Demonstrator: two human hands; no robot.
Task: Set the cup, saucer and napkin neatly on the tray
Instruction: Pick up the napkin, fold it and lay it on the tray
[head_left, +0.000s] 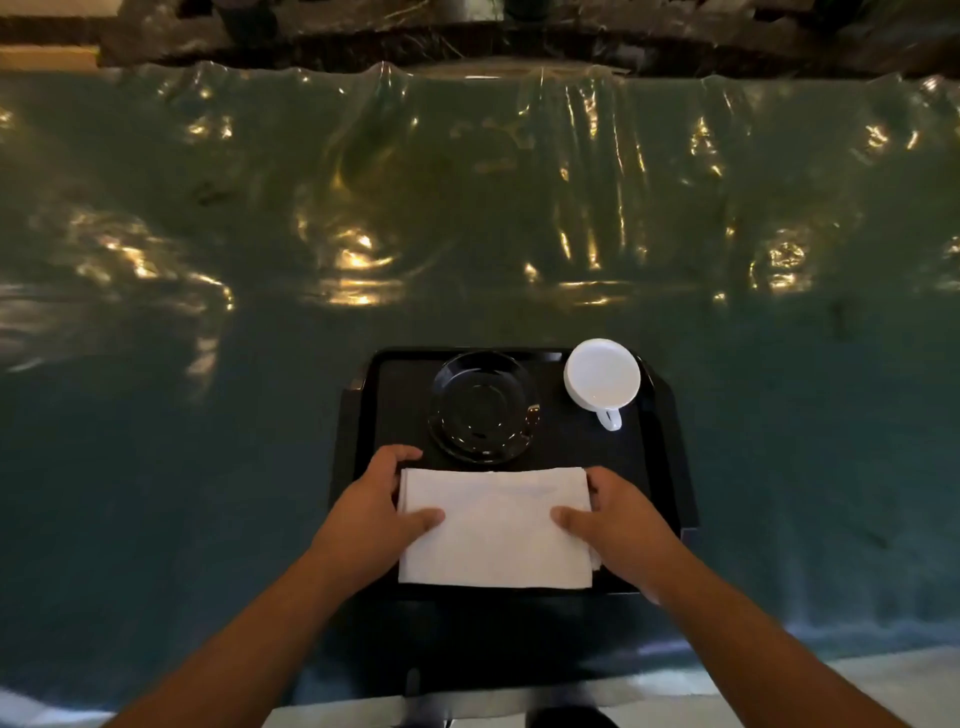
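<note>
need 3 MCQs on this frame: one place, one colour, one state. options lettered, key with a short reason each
1. Where does the white cup stand?
A. on the saucer
B. far right corner of the tray
C. off the tray

2. What colour is the saucer?
A. black
B. white
C. green

3. What is the state of the napkin?
A. crumpled
B. rolled up
C. folded flat, a hand at each side

Key: 1 B, the cup sits beside the saucer, near the rim. 2 A, the saucer is glossy black like the tray. 3 C, the left hand and right hand rest on its side edges.
</note>
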